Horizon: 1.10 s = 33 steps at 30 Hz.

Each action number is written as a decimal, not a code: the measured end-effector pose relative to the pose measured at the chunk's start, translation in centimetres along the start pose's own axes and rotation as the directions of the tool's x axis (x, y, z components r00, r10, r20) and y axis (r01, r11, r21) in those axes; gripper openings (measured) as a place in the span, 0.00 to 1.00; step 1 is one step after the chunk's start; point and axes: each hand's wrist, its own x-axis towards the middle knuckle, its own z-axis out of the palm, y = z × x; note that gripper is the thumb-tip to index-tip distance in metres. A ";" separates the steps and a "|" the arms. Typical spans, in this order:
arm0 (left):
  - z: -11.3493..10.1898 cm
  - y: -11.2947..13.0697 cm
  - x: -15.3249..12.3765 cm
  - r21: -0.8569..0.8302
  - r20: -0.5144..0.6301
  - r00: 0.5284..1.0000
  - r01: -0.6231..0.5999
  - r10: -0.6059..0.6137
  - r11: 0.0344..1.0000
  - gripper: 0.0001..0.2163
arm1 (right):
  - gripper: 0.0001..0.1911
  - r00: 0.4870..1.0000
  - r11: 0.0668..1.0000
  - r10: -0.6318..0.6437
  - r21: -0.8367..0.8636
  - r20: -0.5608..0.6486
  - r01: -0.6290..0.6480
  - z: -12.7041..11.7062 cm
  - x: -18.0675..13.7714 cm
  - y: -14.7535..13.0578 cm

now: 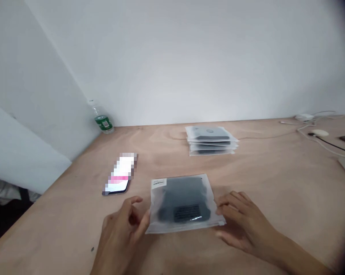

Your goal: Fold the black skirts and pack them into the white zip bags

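Note:
A frosted zip pouch lies flat on the wooden table, with a dark, flat item showing through it. A white barcode sticker is on its upper left corner, and a zip slider sits at its lower right. My left hand rests beside the pouch's left edge, thumb tip at that edge and index finger apart from it. At the right edge, the fingertips of my right hand touch or nearly touch the pouch; the thumb is spread away below. Neither hand grips it.
Behind the pouch stands a stack of similar pouches. A lit phone lies to the left, and a plastic bottle with a green label leans in the back corner. Cables and a white charger are at the far right.

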 end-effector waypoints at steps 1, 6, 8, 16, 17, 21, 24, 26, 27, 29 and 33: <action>0.4 0.6 0.4 0.109 -0.083 0.989 -0.117 0.126 0.987 0.13 | 0.13 1.000 1.000 0.018 0.002 -0.004 -0.018 0.2 0.7 -0.5; 4.8 2.6 2.7 0.367 0.014 0.812 -0.547 0.584 0.752 0.21 | 0.26 0.998 0.992 0.044 -0.118 -0.040 -0.048 4.2 4.5 -2.4; 6.2 2.3 3.2 0.383 0.087 0.800 -0.577 0.594 0.721 0.22 | 0.27 0.999 0.989 0.035 -0.140 -0.013 -0.036 6.0 5.3 -2.5; 7.3 0.7 3.6 0.343 0.171 0.812 -0.580 0.558 0.739 0.25 | 0.29 0.990 0.989 0.048 -0.144 0.131 -0.029 7.3 5.1 -1.7; 7.3 0.7 3.6 0.333 0.181 0.815 -0.578 0.551 0.745 0.25 | 0.30 0.988 0.989 0.054 -0.141 0.146 -0.033 7.3 5.2 -1.8; 7.4 0.8 3.7 0.271 0.217 0.830 -0.556 0.513 0.785 0.26 | 0.31 0.978 0.989 0.069 -0.138 0.195 -0.043 7.2 5.5 -1.9; 6.9 0.8 3.9 0.166 0.250 0.846 -0.517 0.471 0.840 0.25 | 0.33 0.971 0.992 0.055 -0.125 0.234 -0.026 6.4 5.6 -1.8; 6.3 0.6 4.5 0.062 0.284 0.860 -0.458 0.424 0.887 0.23 | 0.39 0.965 0.996 0.001 -0.092 0.263 0.024 5.6 5.6 -1.9; 6.0 0.5 4.9 0.002 0.279 0.881 -0.398 0.382 0.917 0.22 | 0.43 0.962 0.996 -0.030 -0.075 0.272 0.052 5.2 5.5 -2.0; 5.3 0.2 5.9 -0.121 0.228 0.934 -0.253 0.275 0.960 0.20 | 0.45 0.961 0.993 -0.073 -0.070 0.267 0.095 5.0 5.3 -2.4; 4.1 -0.2 7.4 -0.271 0.145 0.973 -0.134 0.178 0.953 0.17 | 0.31 0.991 0.973 -0.039 -0.222 0.130 0.068 5.7 5.0 -3.7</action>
